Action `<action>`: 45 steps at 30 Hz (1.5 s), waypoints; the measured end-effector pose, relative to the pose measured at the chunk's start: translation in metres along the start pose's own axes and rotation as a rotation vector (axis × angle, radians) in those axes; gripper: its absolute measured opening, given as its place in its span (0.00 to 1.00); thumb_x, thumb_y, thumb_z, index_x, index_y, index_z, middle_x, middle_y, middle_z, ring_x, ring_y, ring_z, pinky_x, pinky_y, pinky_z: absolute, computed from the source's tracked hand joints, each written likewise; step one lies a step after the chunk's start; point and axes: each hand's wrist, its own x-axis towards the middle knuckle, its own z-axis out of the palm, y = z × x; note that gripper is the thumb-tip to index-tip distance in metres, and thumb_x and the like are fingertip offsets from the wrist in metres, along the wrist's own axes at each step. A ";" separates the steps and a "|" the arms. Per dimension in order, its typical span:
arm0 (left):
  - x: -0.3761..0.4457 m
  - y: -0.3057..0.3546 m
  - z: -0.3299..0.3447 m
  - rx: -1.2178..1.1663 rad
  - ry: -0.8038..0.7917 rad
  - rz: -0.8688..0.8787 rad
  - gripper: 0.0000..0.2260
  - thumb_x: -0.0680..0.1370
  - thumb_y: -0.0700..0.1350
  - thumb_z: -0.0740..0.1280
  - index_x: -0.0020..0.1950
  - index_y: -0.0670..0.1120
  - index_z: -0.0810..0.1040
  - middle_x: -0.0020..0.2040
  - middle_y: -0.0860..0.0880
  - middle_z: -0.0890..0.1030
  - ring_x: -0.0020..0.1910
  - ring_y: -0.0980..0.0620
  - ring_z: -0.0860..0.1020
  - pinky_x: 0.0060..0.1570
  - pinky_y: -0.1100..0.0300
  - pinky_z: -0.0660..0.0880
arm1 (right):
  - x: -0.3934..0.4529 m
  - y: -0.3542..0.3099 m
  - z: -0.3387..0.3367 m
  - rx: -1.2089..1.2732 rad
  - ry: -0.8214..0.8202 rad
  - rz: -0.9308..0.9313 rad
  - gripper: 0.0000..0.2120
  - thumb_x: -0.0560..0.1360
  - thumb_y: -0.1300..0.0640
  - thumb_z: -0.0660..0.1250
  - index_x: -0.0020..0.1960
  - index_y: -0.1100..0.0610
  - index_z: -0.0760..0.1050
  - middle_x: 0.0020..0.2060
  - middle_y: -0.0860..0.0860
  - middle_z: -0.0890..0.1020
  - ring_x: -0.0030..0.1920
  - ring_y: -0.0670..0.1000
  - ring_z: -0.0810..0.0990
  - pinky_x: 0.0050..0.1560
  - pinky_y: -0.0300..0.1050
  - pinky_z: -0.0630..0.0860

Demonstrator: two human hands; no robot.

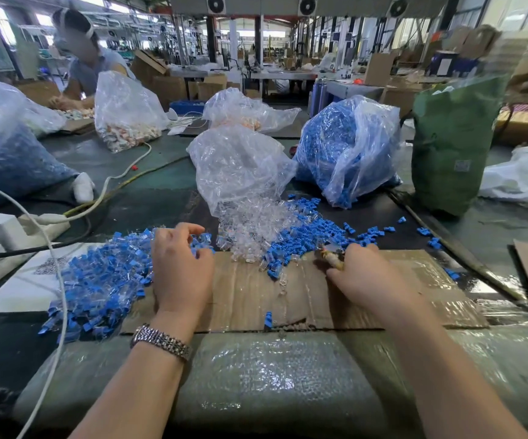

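Observation:
A flat cardboard sheet (250, 299) lies before me. On its left edge spreads a heap of joined blue-and-clear pieces (98, 280). My left hand (180, 264), with a metal watch on the wrist, hovers over that heap's right side with fingers loosely curled; whether it holds a piece is hidden. A pile of clear plastic pieces (256, 229) spills from a clear bag (240, 169) in the middle. Loose blue pieces (307, 239) lie to its right. My right hand (360, 274) reaches into them and pinches a small clear-and-blue piece (330, 251) at its fingertips.
A bag of blue pieces (345, 150) and a green sack (452, 144) stand at the back right. A white power strip (12, 229) with cables sits at left. Another person (82, 58) works at the far left beside more bags. Bubble wrap (272, 381) covers the near edge.

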 end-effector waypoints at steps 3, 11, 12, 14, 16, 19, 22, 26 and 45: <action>-0.004 0.005 0.005 -0.040 -0.096 0.091 0.10 0.77 0.35 0.68 0.53 0.48 0.81 0.52 0.49 0.75 0.50 0.50 0.76 0.51 0.56 0.75 | 0.000 -0.002 0.009 -0.099 0.069 0.025 0.25 0.78 0.38 0.65 0.65 0.55 0.70 0.65 0.58 0.71 0.66 0.60 0.69 0.66 0.60 0.70; -0.011 0.005 0.019 0.055 -0.470 0.379 0.13 0.81 0.45 0.67 0.66 0.52 0.79 0.62 0.55 0.76 0.62 0.56 0.71 0.66 0.59 0.66 | -0.017 -0.063 0.016 -0.044 0.252 -0.474 0.09 0.78 0.43 0.67 0.53 0.46 0.80 0.51 0.48 0.74 0.60 0.53 0.68 0.57 0.55 0.63; -0.012 0.006 0.021 0.066 -0.486 0.419 0.14 0.82 0.45 0.67 0.68 0.52 0.79 0.64 0.54 0.76 0.63 0.55 0.70 0.68 0.57 0.66 | -0.016 -0.066 0.019 -0.095 0.271 -0.470 0.08 0.80 0.46 0.66 0.54 0.46 0.81 0.52 0.49 0.75 0.61 0.54 0.68 0.58 0.56 0.63; -0.015 0.009 0.023 0.107 -0.499 0.477 0.15 0.82 0.47 0.66 0.69 0.53 0.78 0.66 0.55 0.76 0.64 0.53 0.70 0.68 0.53 0.66 | -0.013 -0.070 0.023 -0.166 0.267 -0.439 0.09 0.81 0.52 0.62 0.57 0.48 0.80 0.54 0.50 0.75 0.61 0.55 0.67 0.59 0.57 0.64; -0.016 0.009 0.026 0.151 -0.489 0.520 0.14 0.83 0.49 0.65 0.68 0.54 0.79 0.66 0.56 0.76 0.64 0.53 0.70 0.68 0.53 0.66 | -0.010 -0.071 0.026 -0.187 0.245 -0.419 0.10 0.82 0.55 0.59 0.58 0.50 0.79 0.54 0.52 0.75 0.61 0.56 0.67 0.59 0.58 0.64; -0.017 0.008 0.026 0.132 -0.465 0.534 0.09 0.81 0.49 0.68 0.60 0.52 0.83 0.61 0.56 0.77 0.60 0.54 0.71 0.65 0.55 0.68 | -0.007 -0.067 0.030 -0.154 0.227 -0.433 0.09 0.82 0.53 0.61 0.56 0.49 0.79 0.54 0.51 0.74 0.62 0.56 0.67 0.59 0.58 0.64; -0.018 0.006 0.024 0.088 -0.476 0.505 0.05 0.79 0.48 0.71 0.54 0.52 0.84 0.54 0.56 0.77 0.55 0.56 0.74 0.60 0.57 0.72 | -0.005 -0.056 0.035 0.004 0.247 -0.415 0.10 0.81 0.46 0.62 0.54 0.50 0.77 0.52 0.49 0.75 0.59 0.54 0.69 0.61 0.57 0.66; -0.015 0.007 0.019 0.036 -0.510 0.430 0.07 0.78 0.47 0.73 0.55 0.52 0.84 0.50 0.57 0.78 0.50 0.60 0.76 0.55 0.63 0.74 | -0.004 -0.046 0.037 0.347 0.320 -0.378 0.07 0.81 0.48 0.64 0.50 0.51 0.73 0.44 0.47 0.80 0.48 0.52 0.78 0.58 0.55 0.72; -0.003 0.012 -0.001 -1.078 -0.712 -0.411 0.11 0.70 0.41 0.75 0.50 0.39 0.81 0.42 0.42 0.85 0.38 0.51 0.83 0.35 0.64 0.80 | -0.009 -0.046 0.035 0.960 0.179 -0.605 0.04 0.77 0.58 0.72 0.47 0.49 0.82 0.40 0.44 0.84 0.43 0.45 0.82 0.51 0.49 0.80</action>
